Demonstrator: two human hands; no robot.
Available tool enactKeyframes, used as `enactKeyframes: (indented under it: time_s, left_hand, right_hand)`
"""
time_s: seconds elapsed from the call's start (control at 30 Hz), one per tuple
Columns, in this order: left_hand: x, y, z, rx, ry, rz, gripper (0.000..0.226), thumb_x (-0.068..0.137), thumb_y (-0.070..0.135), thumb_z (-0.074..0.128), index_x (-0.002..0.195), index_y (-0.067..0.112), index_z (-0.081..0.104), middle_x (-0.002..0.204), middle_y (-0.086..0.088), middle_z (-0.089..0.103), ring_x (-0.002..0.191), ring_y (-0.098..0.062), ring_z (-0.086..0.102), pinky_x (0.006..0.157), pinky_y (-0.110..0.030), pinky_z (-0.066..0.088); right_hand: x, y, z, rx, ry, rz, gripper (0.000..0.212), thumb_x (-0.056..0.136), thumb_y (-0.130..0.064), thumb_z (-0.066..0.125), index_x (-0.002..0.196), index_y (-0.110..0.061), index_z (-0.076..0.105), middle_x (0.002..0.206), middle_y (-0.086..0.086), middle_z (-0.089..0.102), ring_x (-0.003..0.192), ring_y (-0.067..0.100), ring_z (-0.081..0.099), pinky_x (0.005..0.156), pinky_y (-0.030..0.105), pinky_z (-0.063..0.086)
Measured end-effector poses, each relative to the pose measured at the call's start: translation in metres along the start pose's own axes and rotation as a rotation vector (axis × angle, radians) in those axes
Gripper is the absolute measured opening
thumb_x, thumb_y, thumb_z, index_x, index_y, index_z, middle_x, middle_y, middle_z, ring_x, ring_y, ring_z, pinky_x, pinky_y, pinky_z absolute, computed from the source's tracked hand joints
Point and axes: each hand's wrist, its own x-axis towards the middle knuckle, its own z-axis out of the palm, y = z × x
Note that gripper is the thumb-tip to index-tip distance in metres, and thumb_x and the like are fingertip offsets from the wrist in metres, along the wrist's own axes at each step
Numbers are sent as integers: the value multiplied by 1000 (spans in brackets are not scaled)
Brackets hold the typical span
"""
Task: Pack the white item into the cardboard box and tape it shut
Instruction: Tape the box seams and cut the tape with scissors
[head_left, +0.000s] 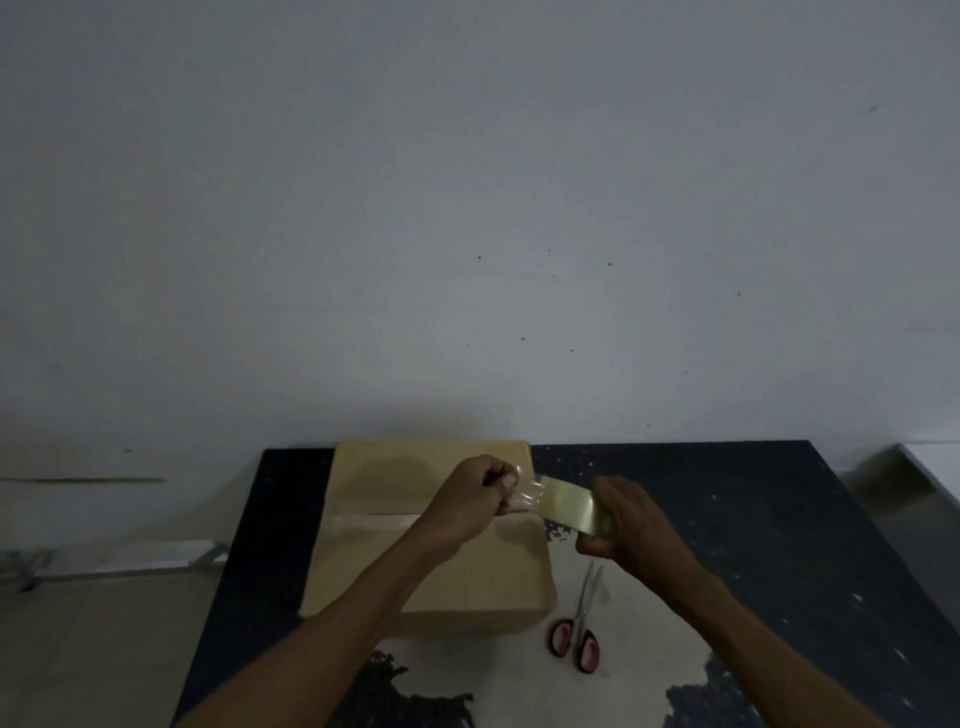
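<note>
1. Head view: your left hand (475, 499) is curled up tight, pinching the loose end of the clear tape (558, 500) between thumb and fingers.
2. Your right hand (631, 525) is wrapped round the tape roll (597, 522), just to the right of your left hand, and the pulled-out tape is stretched between the two.
3. The cardboard box (488, 571) sits right under your left hand and forearm, flaps down, flat on the dark table (753, 519).
4. There's a taped seam (363, 519) across the box top, off to the left of your left wrist.
5. The pink-handled scissors (576, 631) lie on the table on the near side of your right hand, just beside the box's right edge, blades together and pointing away from you.
</note>
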Motion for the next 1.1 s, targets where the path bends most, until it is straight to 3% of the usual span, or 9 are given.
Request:
enactKeyframes:
  time_s: [0.07,0.17,0.27,0.37,0.5,0.6,0.73,0.9,1.1]
  left_hand:
    - [-6,3,-13,-4,-28,-19,18,98,7,52,84,13,60,79,0,60,59,-2,58,62,-17,47]
    - [-14,7,-43,-125,-86,-76,16,92,17,59,78,10,57,67,-2,54,61,-16,50,65,-31,43]
    - [-19,7,-71,1,-4,-32,20,94,29,63,85,12,57,68,1,55,64,-16,50,65,-31,44]
    - [-25,6,-95,92,110,36,14,96,25,60,89,14,57,70,1,56,62,-15,48,63,-30,41]
    - [-29,-5,-126,122,156,11,14,99,25,55,93,13,56,75,1,55,67,-13,50,66,-27,43]
    - [-34,-24,-157,90,252,-47,17,100,25,54,98,9,57,78,-5,56,70,-17,51,69,-33,46]
    - [-43,-45,-200,61,295,-83,16,98,25,57,95,9,59,79,-9,60,71,-19,55,69,-34,48]
    - [-42,-72,-226,24,326,-139,15,96,24,62,93,9,63,76,-9,63,65,-18,53,59,-30,45]
    - [-27,-106,-231,-120,303,-263,20,95,22,62,96,3,67,69,-7,58,55,-14,44,51,-25,35]
  right_hand:
    - [4,-11,0,2,-12,-30,35,66,-50,66,84,-24,50,79,-14,48,68,-1,39,61,17,32]
    - [13,-35,2,40,-38,-87,34,71,-38,77,84,-24,49,79,-13,47,70,2,39,64,16,29]
    - [22,-61,-1,169,-75,-81,37,78,-32,78,91,-39,44,85,-22,45,81,-4,44,64,12,32]
    - [32,-84,2,89,-59,-158,36,84,-52,67,110,-30,54,95,-17,56,80,2,44,69,12,32]
    - [52,-103,7,22,-47,-247,47,84,-60,62,110,-22,59,95,-18,56,77,-3,37,70,14,28]
    - [60,-93,8,-105,-136,-223,60,83,-67,56,116,-18,60,105,-6,64,89,11,56,79,21,32]
    - [66,-98,15,-85,-216,-193,67,77,-78,48,114,-23,58,98,-9,59,86,17,54,67,26,39]
    - [91,-122,29,-22,-335,-125,61,75,-78,51,116,-33,50,98,-19,50,91,12,49,72,28,46]
    - [120,-136,34,-56,-438,-117,55,81,-65,59,122,-30,52,107,-20,49,93,4,46,72,7,31]
